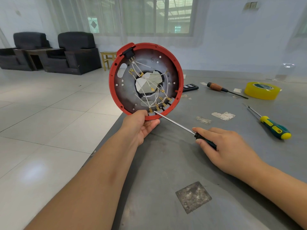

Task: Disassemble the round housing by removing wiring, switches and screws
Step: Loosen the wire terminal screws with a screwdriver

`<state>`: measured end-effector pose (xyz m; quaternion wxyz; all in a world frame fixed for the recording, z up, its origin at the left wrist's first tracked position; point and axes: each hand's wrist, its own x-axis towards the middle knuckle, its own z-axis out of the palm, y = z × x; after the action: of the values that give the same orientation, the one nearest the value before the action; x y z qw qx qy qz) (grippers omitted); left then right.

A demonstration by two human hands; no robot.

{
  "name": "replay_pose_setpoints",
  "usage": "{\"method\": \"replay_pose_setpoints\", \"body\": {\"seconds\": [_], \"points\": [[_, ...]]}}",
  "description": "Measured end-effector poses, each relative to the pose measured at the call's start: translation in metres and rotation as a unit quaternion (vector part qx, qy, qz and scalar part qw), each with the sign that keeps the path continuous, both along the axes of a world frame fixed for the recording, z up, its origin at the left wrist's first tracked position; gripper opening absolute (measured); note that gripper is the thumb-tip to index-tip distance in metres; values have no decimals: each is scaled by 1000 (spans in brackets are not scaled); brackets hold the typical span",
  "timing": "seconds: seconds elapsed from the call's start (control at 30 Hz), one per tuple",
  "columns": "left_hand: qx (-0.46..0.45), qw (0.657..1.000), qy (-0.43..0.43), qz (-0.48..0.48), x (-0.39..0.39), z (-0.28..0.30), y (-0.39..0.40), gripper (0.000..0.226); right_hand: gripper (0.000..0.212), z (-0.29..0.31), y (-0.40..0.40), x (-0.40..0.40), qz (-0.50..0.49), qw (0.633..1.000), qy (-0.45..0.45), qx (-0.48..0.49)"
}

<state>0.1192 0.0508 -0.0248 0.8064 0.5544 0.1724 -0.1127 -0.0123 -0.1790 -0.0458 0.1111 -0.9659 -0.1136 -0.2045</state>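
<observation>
My left hand grips the bottom rim of the round red housing and holds it upright above the table's left edge, open side towards me. Inside, white wires with brass terminals cross a grey metal plate with a central hole. Several terminals sit on grey switch blocks along the lower rim. A black socket sits at the top left. My right hand grips the dark handle of a screwdriver. Its tip touches the terminals just beside my left thumb.
The grey table carries a wooden-handled screwdriver, a yellow-green screwdriver, a yellow tape roll and a black bit case. Tiled floor lies left of the table edge, with dark armchairs and a stool far off.
</observation>
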Motion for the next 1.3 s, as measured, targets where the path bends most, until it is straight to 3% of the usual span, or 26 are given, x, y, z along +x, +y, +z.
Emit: {"method": "replay_pose_setpoints", "body": {"seconds": [0.2, 0.53, 0.9, 1.3], "points": [[5, 1000, -7, -5, -1, 0, 0, 20, 48, 3, -2, -2, -11, 1000, 6, 7], [19, 999, -23, -16, -2, -3, -1, 10, 45, 9, -10, -2, -21, 993, -43, -105], [59, 997, -13, -38, -3, -3, -2, 15, 49, 5, -14, 3, -10, 991, -55, -121], [51, 998, -15, -28, -2, -3, -1, 12, 36, 10, -17, 0, -40, 990, -91, -98]]}}
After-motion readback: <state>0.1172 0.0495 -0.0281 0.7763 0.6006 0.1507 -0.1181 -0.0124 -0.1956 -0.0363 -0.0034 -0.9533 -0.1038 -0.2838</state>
